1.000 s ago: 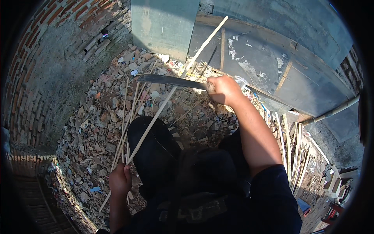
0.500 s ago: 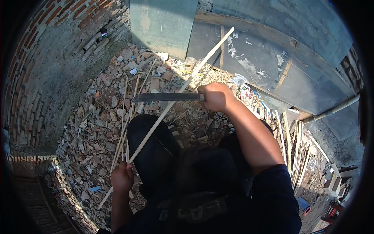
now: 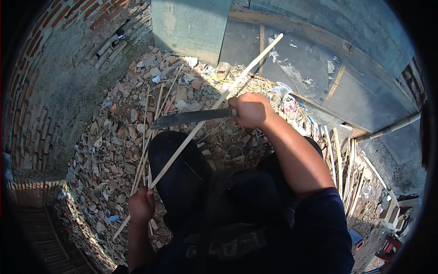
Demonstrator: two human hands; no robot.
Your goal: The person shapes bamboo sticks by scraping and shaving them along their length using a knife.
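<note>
My left hand (image 3: 141, 205) is closed around the lower end of a long pale strip, likely bamboo (image 3: 175, 155). The strip slants up and away to the right, passing over my left knee. In my right hand (image 3: 254, 111) is the handle of a machete (image 3: 194, 118), its dark broad blade pointing left and lying across the middle of the strip. Whether the edge touches the strip I cannot tell. More thin strips (image 3: 138, 171) lie on the rubble just beyond and beside my left hand.
Broken brick and stone rubble (image 3: 109, 150) covers the ground. A brick wall (image 3: 59, 96) rises on the left, and grey-green panels (image 3: 189, 29) stand at the back. Several cut strips (image 3: 347, 176) lie to my right, near a blue tool-like object (image 3: 356, 238).
The blade has tilted, its tip dropping slightly toward me. The strip's far end has shifted a little right. My left hand stays nearly in place.
</note>
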